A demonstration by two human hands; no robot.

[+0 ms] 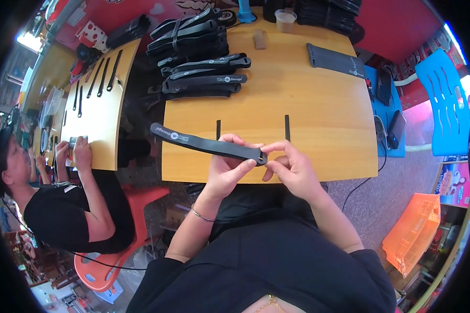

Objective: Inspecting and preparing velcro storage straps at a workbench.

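A black strap bundle [201, 145] with pale lettering, seemingly several straps laid together, slants over the front of the wooden table [318, 156]. My left hand [225, 175] is closed around it near its right end, the thumb lying on top. That end has a small hole. My right hand [292, 171] pinches the holed tip between finger and thumb; what lies under the fingertips is partly hidden. Two short dark strips, a left one [219, 128] and a right one [287, 128], lie on the tabletop just beyond my hands.
Piled black straps [206, 78] fill the table's back left. A flat grey strap bundle [335, 60] lies at back right, near a clear cup [285, 21] and a small brown block [259, 39]. At left, a co-worker sits on a red chair [141, 208]. An orange crate [412, 232] stands right.
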